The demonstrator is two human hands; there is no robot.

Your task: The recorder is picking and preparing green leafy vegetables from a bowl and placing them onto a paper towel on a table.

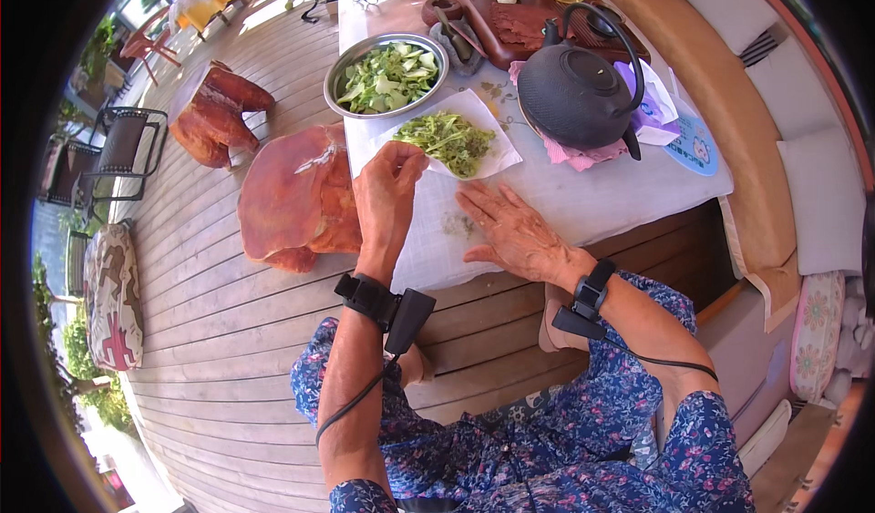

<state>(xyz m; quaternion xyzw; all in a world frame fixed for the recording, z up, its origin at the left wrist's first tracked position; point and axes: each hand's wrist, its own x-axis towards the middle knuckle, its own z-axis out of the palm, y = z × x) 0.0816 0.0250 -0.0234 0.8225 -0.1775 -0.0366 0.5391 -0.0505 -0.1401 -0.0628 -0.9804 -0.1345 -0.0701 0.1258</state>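
My left hand (pixel 389 185) has its thumb and fingers pinched together at the near left edge of a white paper sheet (pixel 502 154). On that sheet lies a heap of green leaf stalks and trimmings (pixel 448 140). Palm down, my right hand (pixel 516 233) rests with fingers spread on the white tablecloth (pixel 581 198), just short of the paper and holding nothing. A patch of small dark crumbs (pixel 458 224) lies between my hands. Behind the paper stands a steel bowl (pixel 329 93) full of cut green vegetable pieces (pixel 389 79).
A black cast-iron teapot (pixel 574 99) sits on a pink cloth (pixel 577 154) to the right. Beyond it is a wooden tea tray (pixel 489 28). Wooden stools (pixel 287 192) stand left of the table, and a cushioned bench (pixel 731 110) runs along the right.
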